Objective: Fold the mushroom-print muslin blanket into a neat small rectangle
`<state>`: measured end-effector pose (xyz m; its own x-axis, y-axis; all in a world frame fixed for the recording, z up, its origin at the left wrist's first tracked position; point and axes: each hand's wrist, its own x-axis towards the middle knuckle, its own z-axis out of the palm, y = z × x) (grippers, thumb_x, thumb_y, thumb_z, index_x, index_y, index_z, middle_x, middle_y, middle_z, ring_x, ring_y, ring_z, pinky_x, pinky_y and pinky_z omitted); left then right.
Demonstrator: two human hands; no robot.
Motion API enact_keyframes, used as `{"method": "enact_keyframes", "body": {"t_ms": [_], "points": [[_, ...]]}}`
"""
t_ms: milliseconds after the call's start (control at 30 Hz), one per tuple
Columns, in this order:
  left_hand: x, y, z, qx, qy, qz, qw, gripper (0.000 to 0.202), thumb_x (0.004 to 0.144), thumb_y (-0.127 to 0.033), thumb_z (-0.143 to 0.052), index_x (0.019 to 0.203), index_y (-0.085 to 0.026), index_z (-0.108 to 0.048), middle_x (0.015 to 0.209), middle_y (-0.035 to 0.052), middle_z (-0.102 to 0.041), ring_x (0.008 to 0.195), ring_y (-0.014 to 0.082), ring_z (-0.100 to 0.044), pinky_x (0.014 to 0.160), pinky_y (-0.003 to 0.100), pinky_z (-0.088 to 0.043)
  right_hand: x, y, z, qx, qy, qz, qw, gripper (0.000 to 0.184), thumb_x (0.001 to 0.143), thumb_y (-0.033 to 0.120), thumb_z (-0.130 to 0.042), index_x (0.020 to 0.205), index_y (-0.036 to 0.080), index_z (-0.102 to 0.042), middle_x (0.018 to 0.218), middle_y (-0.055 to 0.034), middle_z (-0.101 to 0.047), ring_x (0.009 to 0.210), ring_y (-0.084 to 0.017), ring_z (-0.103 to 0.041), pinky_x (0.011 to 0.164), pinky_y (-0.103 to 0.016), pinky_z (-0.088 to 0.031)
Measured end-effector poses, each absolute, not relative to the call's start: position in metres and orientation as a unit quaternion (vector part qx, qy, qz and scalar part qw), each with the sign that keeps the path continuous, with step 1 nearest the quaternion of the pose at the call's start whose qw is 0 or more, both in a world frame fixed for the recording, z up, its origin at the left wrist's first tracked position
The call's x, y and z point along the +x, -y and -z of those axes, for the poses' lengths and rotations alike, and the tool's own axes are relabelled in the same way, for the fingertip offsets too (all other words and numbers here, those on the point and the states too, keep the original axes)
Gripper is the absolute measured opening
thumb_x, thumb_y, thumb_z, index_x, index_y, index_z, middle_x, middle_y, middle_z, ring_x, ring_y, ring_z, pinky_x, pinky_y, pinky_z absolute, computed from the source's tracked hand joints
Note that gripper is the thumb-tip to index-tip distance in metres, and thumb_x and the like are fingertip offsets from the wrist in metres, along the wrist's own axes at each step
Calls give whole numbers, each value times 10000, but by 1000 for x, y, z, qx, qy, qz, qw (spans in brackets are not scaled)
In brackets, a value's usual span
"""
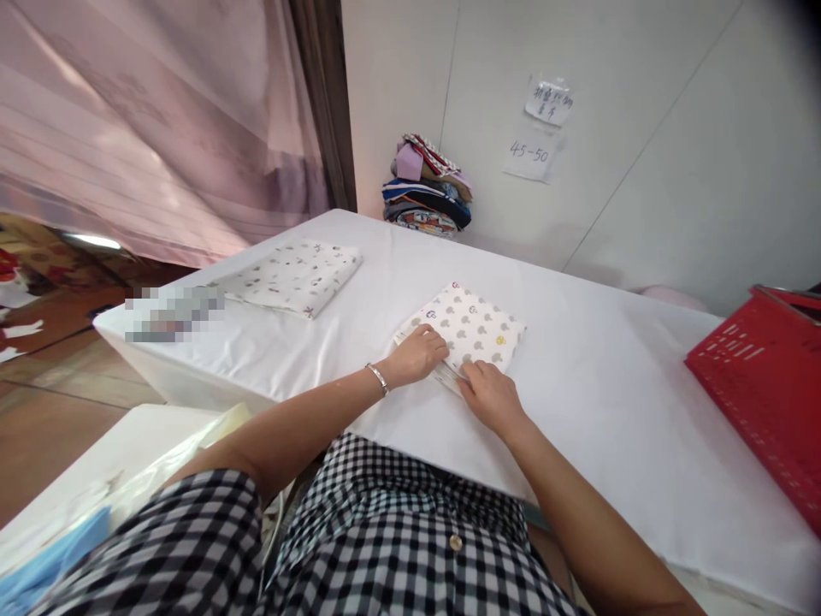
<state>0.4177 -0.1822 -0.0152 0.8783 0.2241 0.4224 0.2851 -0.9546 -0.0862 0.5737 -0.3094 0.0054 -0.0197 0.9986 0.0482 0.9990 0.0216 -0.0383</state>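
A folded white cloth with small grey and coloured prints lies on the white-covered table. My left hand rests on its near left corner with fingers curled, pinching the edge. My right hand lies at the near edge of the same cloth, fingers pressed against the fold. A silver bracelet sits on my left wrist.
A second folded patterned cloth lies at the table's far left. A pile of folded colourful fabrics stands against the back wall. A red plastic basket sits at the right edge. A pink curtain hangs on the left.
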Motion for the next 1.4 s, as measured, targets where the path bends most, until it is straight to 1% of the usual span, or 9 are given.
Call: {"method": "enact_keyframes", "body": {"t_ms": [133, 233, 333, 500, 633, 833, 967, 1167, 1400], "points": [[420, 182, 12, -954, 184, 237, 4, 200, 771, -67, -439, 857, -167, -590, 796, 34, -625, 748, 160, -534, 832, 352, -353, 567, 301, -6, -707, 706, -1, 54, 232, 901, 374, -440, 1052, 218, -521, 995, -60, -576, 902, -200, -524, 635, -279, -359], [417, 183, 12, -952, 190, 239, -18, 210, 736, -63, -449, 848, -173, -589, 790, 32, -622, 752, 165, -538, 835, 350, -363, 564, 296, -2, -706, 706, 7, 59, 207, 902, 321, -437, 1060, 217, -523, 1002, -67, -576, 898, -203, -528, 641, -283, -363], [415, 183, 12, -954, 189, 231, -25, 226, 721, -48, -444, 844, -171, -587, 799, 37, -618, 757, 166, -537, 817, 341, -374, 565, 294, 2, -700, 712, 9, 59, 178, 908, 242, -397, 1007, 208, -541, 984, -65, -582, 883, -191, -529, 648, -277, -359], [412, 180, 16, -955, 180, 233, -33, 233, 778, -66, -431, 927, -165, -580, 849, 45, -622, 800, 168, -543, 828, 339, -384, 572, 294, 8, -679, 726, -1, 106, 203, 917, 212, -355, 989, 205, -545, 973, -49, -591, 916, -176, -527, 701, -264, -358], [410, 181, 21, -946, 179, 266, -38, 270, 806, -66, -421, 1036, -161, -525, 967, 55, -609, 896, 169, -544, 851, 335, -398, 576, 293, 9, -679, 721, -32, 134, 187, 916, 226, -369, 978, 209, -544, 957, -30, -596, 920, -162, -530, 710, -253, -356], [403, 190, 22, -939, 170, 297, -22, 143, 862, -122, -417, 857, -167, -553, 1040, 74, -577, 959, 171, -523, 856, 342, -413, 580, 291, 8, -674, 719, -71, 154, 192, 906, 220, -373, 959, 213, -557, 936, -13, -606, 860, -142, -541, 699, -249, -358], [401, 193, 21, -947, 159, 278, -10, 154, 875, -163, -439, 901, -176, -591, 1099, 80, -572, 1002, 188, -517, 876, 366, -401, 581, 291, 7, -673, 716, -83, 166, 201, 902, 213, -370, 960, 208, -563, 937, -15, -612, 844, -140, -546, 711, -249, -365], [404, 191, 19, -955, 165, 247, -12, 183, 882, -167, -442, 890, -174, -624, 1050, 79, -595, 961, 193, -536, 852, 368, -399, 583, 292, 11, -674, 708, -89, 192, 211, 900, 231, -379, 978, 220, -574, 927, -13, -617, 867, -146, -551, 731, -249, -375], [405, 194, 20, -959, 159, 233, -32, 170, 882, -214, -467, 907, -178, -632, 1114, 76, -593, 999, 197, -535, 883, 374, -397, 583, 291, 13, -683, 702, -85, 182, 209, 911, 244, -379, 971, 220, -577, 913, -10, -613, 864, -142, -550, 718, -241, -367]]}}
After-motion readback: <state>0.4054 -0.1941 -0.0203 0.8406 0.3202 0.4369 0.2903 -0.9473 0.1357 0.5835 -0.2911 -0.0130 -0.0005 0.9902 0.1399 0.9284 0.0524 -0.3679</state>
